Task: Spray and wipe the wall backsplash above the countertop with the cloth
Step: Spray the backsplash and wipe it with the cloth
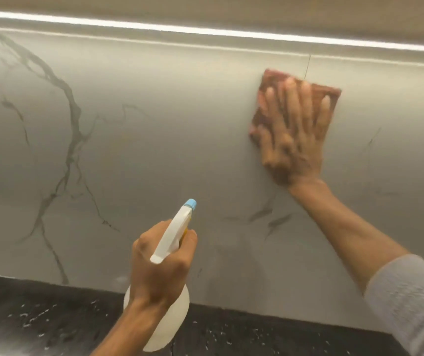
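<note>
A person's right grip pressed a reddish-brown cloth flat against the grey, marble-veined backsplash, fingers spread across the fabric and none curled around it. The cloth lay high on the wall, just below the light strip and over a thin vertical seam in the panel. The left grip was wrapped round the neck of a translucent spray bottle, held low over the dark bench, its blue nozzle tilted up towards the wall and not touching it. Whether a finger rested on the trigger could not be made out. Blur around the right grip and the grey sleeve suggested a wiping stroke under way, placing the job in its wiping stage, apparently somewhere in the middle. A faint dull patch low on the wall, right of the bottle, may have been spray film or only shadow. Nothing showed how much of the wall was done; the broad, heavily veined stretch to the left and the band along the bench edge looked likely to need passes. Pale flecks on the bench could have been droplets or the stone's own pattern.
</note>
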